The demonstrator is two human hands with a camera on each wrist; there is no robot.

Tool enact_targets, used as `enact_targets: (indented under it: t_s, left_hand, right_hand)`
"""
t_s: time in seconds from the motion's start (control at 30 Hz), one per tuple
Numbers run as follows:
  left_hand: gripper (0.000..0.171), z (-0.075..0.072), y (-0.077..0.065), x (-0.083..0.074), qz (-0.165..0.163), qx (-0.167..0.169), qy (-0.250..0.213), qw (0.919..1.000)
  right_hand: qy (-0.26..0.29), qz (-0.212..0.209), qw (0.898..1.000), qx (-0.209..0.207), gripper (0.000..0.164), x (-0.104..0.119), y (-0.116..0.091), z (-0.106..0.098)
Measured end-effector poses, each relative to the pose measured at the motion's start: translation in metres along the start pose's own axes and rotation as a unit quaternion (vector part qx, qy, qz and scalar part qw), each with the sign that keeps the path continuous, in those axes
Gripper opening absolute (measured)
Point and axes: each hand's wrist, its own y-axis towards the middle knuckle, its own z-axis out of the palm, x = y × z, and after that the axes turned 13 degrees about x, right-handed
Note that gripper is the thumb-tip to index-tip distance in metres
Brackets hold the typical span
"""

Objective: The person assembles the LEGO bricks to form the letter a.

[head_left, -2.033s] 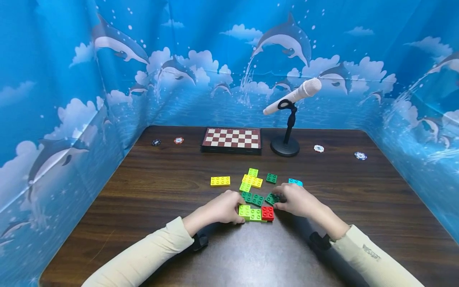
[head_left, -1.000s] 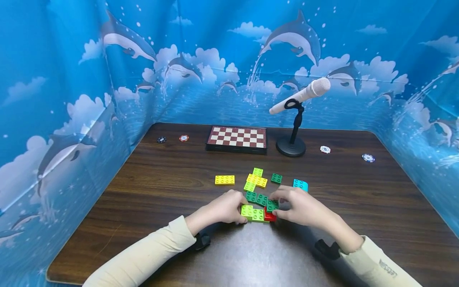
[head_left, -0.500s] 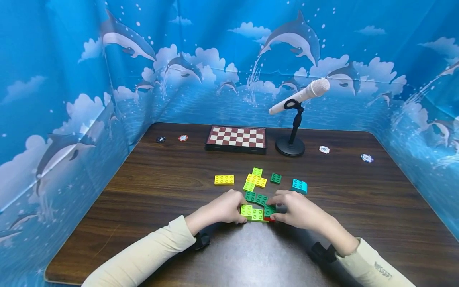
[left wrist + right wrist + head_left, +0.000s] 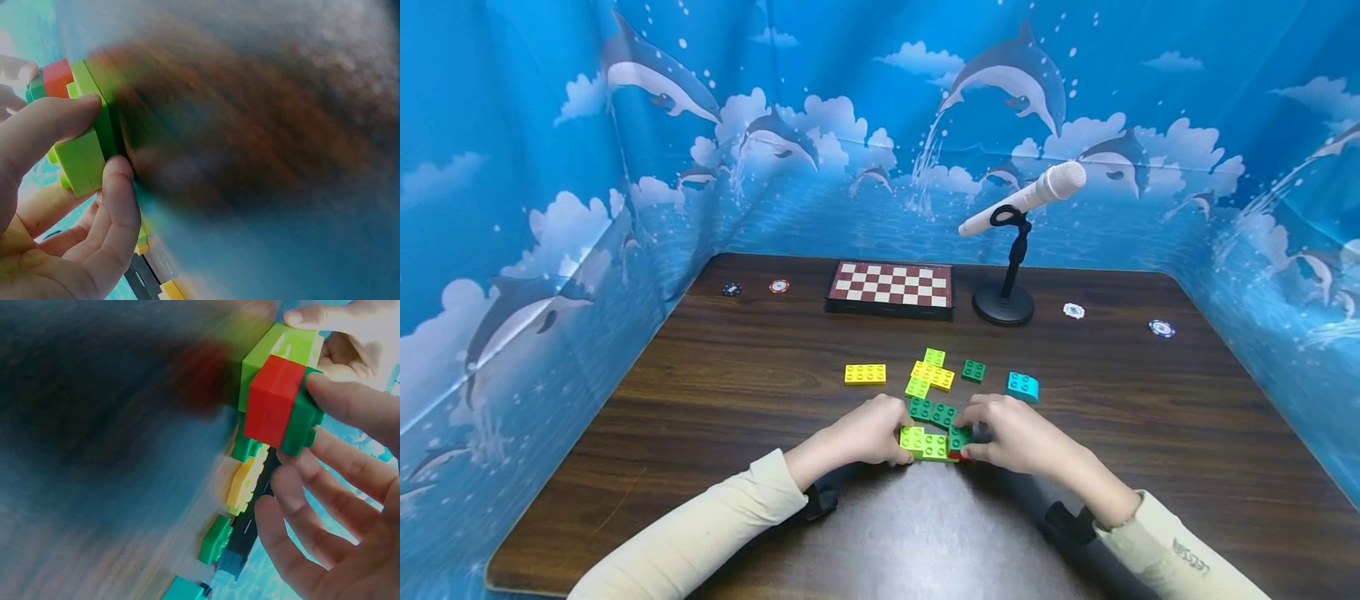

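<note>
On the tabletop (image 4: 722, 400), pinched the dark green brick (image 4: 300, 420) atop the red brick (image 4: 270, 401), mostly hidden in the head view, with right hand (image 4: 1018, 437); gripped the lime-green brick (image 4: 81, 164) with left hand (image 4: 874, 431).

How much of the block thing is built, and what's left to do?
Done: some light-green bricks and a red brick are already joined together. In hand: the right hand pinches a dark-green brick on top of the red one; the left hand grips the light-green end. Maybe left: a yellow brick, a teal brick and other dark-green bricks lie separate on the table.
</note>
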Motion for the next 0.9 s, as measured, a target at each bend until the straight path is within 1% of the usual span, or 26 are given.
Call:
enact_targets:
  t_s: [0.13,0.37,0.5,0.6,0.73,0.83,0.9]
  left_hand:
    - [0.01,0.0,0.0,0.0,0.001,0.002,-0.002,1.0]
    - [0.01,0.0,0.0,0.001,0.008,-0.001,-0.004,1.0]
    - [0.012,0.001,0.0,0.003,0.008,0.0,-0.007,0.9999]
    - [0.011,0.002,0.001,0.003,0.01,-0.001,-0.005,0.9999]
    - [0.012,0.002,0.002,0.003,0.01,-0.001,-0.002,0.9999]
    - [0.012,0.002,0.002,0.003,0.009,0.0,0.0,1.0]
    - [0.012,0.002,0.002,0.003,0.009,-0.001,0.0,1.0]
  right_hand:
    - [0.025,0.004,1.0,0.006,0.031,-0.002,-0.002,0.004]
    - [0.02,0.006,1.0,-0.004,0.031,-0.002,-0.002,0.005]
    - [0.023,0.011,1.0,0.002,0.032,-0.001,-0.002,0.004]
    - [0.032,0.005,0.999,0.012,0.032,-0.003,-0.002,0.003]
    - [0.07,-0.009,0.997,0.017,0.033,-0.009,0.001,-0.003]
    - [0.087,-0.012,0.996,0.003,0.033,-0.016,0.009,-0.011]
    - [0.079,-0.008,0.997,-0.014,0.032,-0.02,0.018,-0.017]
